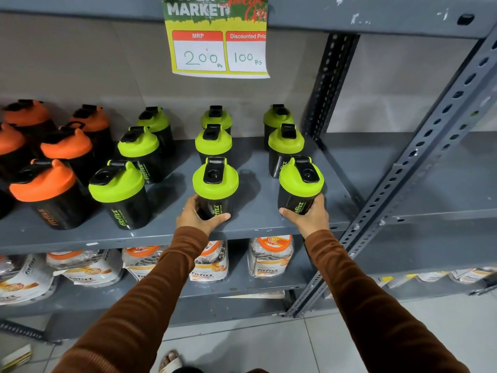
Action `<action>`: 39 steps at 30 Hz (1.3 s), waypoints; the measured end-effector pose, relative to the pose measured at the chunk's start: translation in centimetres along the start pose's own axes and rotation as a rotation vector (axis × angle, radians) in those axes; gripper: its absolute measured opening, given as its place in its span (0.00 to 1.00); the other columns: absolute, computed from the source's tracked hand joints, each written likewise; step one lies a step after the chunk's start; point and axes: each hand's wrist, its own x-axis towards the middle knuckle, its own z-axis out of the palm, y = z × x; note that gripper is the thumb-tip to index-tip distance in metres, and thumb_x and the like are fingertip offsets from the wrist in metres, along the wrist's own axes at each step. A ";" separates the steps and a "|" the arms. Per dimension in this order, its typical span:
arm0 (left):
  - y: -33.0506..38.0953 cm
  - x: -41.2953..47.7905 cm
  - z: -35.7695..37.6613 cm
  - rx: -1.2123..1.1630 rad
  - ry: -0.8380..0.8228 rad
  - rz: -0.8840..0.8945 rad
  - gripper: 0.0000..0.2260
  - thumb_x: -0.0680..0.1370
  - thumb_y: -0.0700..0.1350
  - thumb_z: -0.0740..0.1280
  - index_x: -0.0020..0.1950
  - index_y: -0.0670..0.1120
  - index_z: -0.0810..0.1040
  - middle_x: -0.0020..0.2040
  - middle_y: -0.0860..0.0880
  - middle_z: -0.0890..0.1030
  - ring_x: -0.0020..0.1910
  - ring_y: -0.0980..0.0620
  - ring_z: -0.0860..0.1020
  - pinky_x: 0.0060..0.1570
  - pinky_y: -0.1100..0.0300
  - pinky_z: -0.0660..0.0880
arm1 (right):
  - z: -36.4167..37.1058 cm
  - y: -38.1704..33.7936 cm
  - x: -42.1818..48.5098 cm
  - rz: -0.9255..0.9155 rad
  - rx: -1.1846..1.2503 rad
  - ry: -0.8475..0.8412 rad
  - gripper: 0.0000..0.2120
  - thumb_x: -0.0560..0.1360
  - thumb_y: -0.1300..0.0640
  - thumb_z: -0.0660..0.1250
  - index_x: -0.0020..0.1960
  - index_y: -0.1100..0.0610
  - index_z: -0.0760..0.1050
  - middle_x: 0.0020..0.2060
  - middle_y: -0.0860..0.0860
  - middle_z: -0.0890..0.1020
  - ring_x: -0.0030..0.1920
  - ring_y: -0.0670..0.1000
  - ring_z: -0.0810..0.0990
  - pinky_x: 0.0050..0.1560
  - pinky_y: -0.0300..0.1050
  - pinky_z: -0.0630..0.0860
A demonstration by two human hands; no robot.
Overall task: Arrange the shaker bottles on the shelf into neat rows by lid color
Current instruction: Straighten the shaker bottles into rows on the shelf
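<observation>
Black shaker bottles stand on a grey metal shelf (255, 219). Green-lidded ones form three rows running front to back in the middle and right; orange-lidded ones (43, 181) are grouped at the left. My left hand (200, 215) grips the base of the front green-lidded bottle of the middle row (215, 181). My right hand (306, 212) grips the base of the front green-lidded bottle of the right row (301, 180), which stands near the shelf's right end. Both bottles are upright on the shelf.
A price sign (219, 36) hangs from the shelf above. Slotted grey uprights (419, 157) frame the right side. Jars with orange lids (270, 254) fill the shelf below. More grey shelving continues to the right.
</observation>
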 end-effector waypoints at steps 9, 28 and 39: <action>-0.1 0.0 0.0 -0.014 -0.016 -0.005 0.33 0.62 0.45 0.78 0.63 0.42 0.70 0.61 0.42 0.77 0.57 0.44 0.76 0.60 0.54 0.72 | 0.0 -0.1 -0.1 0.009 0.020 -0.012 0.33 0.61 0.60 0.79 0.60 0.60 0.66 0.57 0.59 0.77 0.51 0.51 0.73 0.55 0.41 0.70; -0.1 -0.3 -0.2 0.025 -0.007 0.023 0.32 0.63 0.46 0.77 0.64 0.41 0.69 0.62 0.42 0.77 0.58 0.44 0.75 0.59 0.56 0.70 | -0.1 0.1 0.0 -0.002 0.031 -0.011 0.30 0.61 0.60 0.79 0.57 0.60 0.67 0.54 0.59 0.79 0.49 0.52 0.74 0.53 0.41 0.70; -1.5 -0.2 -0.1 0.027 -0.042 0.144 0.43 0.59 0.47 0.79 0.69 0.46 0.62 0.65 0.44 0.73 0.63 0.44 0.72 0.63 0.54 0.68 | 0.6 2.0 -0.2 -0.034 0.113 -0.017 0.47 0.55 0.65 0.81 0.67 0.58 0.59 0.65 0.58 0.70 0.64 0.53 0.70 0.69 0.53 0.67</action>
